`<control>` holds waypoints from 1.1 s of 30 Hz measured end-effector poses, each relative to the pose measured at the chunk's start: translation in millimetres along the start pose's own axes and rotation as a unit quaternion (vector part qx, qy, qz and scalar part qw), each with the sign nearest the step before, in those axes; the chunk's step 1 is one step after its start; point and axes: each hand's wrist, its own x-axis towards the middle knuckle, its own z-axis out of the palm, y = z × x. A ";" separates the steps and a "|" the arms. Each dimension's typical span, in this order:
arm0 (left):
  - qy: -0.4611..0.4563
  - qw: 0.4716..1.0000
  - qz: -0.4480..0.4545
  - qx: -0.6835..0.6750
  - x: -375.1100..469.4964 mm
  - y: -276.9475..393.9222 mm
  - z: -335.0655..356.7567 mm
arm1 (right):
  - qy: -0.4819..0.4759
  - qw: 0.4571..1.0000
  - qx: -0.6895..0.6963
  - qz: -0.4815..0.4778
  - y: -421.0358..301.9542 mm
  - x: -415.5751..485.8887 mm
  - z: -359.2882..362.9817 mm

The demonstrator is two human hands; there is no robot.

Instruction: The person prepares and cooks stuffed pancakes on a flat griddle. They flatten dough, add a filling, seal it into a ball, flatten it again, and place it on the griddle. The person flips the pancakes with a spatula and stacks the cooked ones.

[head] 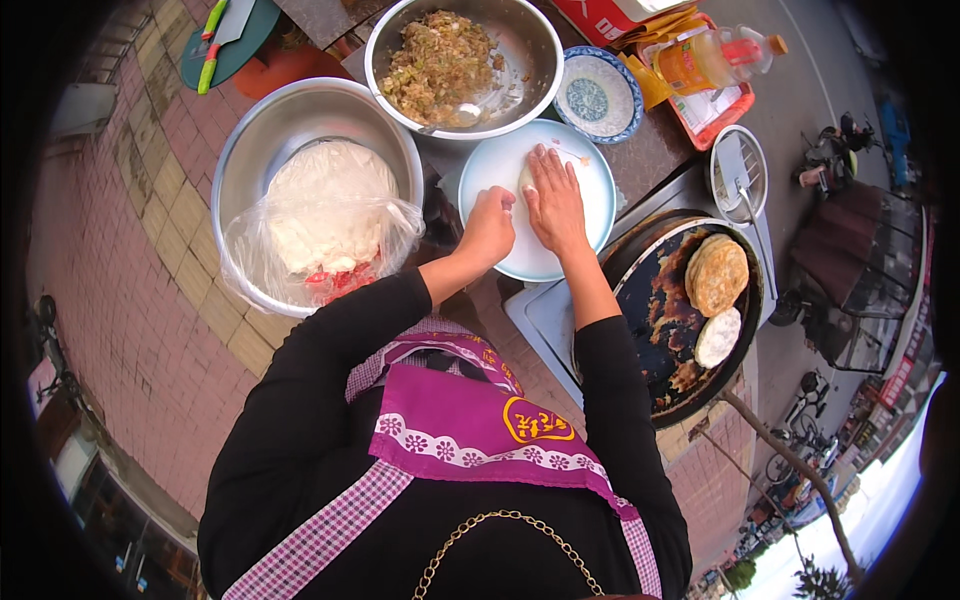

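My right hand (553, 199) lies flat, palm down, on a piece of pale dough (524, 177), most of it hidden under the fingers. Beneath is a white plate (536, 259) with a pale blue rim. My left hand (489, 223) is curled into a loose fist over the plate's left side, and nothing shows in it. Left of the plate, a large steel bowl (244, 161) holds a mass of dough (330, 202) partly covered by clear plastic film (251, 247). A second steel bowl (525, 45) behind the plate contains chopped filling (442, 67) and a spoon (466, 114).
At right, a round griddle (637, 300) carries browned flatbreads (716, 274) and one pale flatbread (718, 337). Beyond it, a spatula (742, 184) rests on a strainer (720, 154). A blue-rimmed bowl (600, 94), plastic bottle (709, 60) and knife (231, 26) stand farther back.
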 end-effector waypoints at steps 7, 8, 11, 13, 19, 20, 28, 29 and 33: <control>0.044 0.988 0.108 0.098 42.2 9.3 3.7 | 0.199 0.897 0.384 0.093 0.0 -25.8 5.5; 0.001 0.991 0.099 0.092 44.5 12.5 3.7 | 0.234 0.847 0.434 0.198 -1.5 -31.1 9.6; -0.073 0.996 0.038 0.026 32.6 19.5 4.3 | 0.261 0.804 0.475 0.245 -3.7 -33.9 17.4; -0.106 0.993 -0.025 -0.033 9.7 20.4 5.4 | 0.197 0.894 0.368 0.161 -8.1 -25.8 18.6; -0.065 0.976 -0.185 -0.098 -5.9 14.6 -6.1 | 0.006 0.994 -0.030 -0.105 -11.5 -14.7 -4.3; -0.026 0.986 -0.156 -0.049 -2.5 14.2 -5.7 | -0.015 0.986 -0.034 -0.161 -8.4 -18.0 -8.4; -0.120 0.976 -0.137 -0.123 7.1 16.9 7.4 | 0.288 0.670 0.640 0.242 -15.9 -38.0 19.0; -0.146 0.959 -0.171 -0.172 1.1 16.6 7.3 | 0.247 0.654 0.687 0.197 -12.7 -34.2 18.3; -0.066 0.982 -0.176 0.003 -15.3 15.2 -2.4 | 0.233 0.806 0.500 0.216 -5.6 -34.9 -0.2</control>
